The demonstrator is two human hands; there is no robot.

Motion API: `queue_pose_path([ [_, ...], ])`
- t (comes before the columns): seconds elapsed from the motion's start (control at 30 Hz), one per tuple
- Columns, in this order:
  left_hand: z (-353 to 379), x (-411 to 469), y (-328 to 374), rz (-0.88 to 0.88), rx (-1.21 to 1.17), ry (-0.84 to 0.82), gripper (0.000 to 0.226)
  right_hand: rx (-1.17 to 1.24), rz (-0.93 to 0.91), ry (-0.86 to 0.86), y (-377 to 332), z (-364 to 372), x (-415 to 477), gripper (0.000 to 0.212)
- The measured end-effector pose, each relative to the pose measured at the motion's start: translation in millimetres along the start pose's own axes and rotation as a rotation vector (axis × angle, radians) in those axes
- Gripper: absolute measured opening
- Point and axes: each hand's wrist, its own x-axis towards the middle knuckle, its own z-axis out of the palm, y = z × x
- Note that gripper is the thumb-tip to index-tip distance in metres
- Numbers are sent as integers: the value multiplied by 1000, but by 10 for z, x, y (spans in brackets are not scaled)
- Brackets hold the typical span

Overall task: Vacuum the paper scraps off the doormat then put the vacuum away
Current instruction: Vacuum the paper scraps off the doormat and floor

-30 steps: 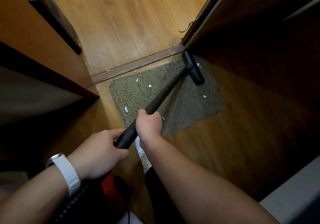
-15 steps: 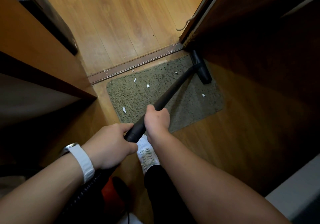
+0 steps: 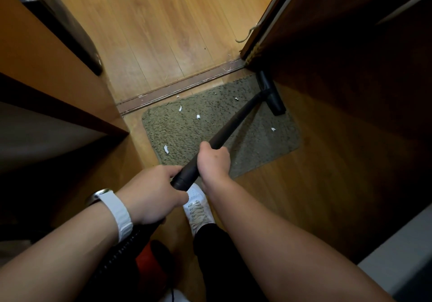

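Note:
A grey-green doormat lies on the wooden floor below a door threshold. Several white paper scraps are scattered over it. The black vacuum wand runs diagonally across the mat to its T-shaped nozzle, which rests at the mat's far right corner against the dark door. My right hand grips the wand midway. My left hand, with a white watch on the wrist, grips the wand's lower end, where the ribbed hose starts. The red vacuum body sits by my feet.
A wooden cabinet stands close on the left and a dark door on the right. A metal threshold strip crosses the floor beyond the mat. My white shoe stands just short of the mat. A loose cord lies by the door edge.
The nozzle has slid right and farther along the mat's far edge into the corner by the door. Both hands have kept their grip and moved forward with the wand.

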Motion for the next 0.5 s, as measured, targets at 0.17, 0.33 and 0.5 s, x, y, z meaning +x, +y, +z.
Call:
queue_pose_path([
  [0.17,13,-126,-154,11,23,-8,35,-9,8,10,133,50,-124,47],
  [0.33,53,-297,-306,9,64,-13,39,-7,26,22,334,128,-287,52],
  [0.5,152,-507,-451,10,115,-9,41,19,46,9,557,100,-437,41],
])
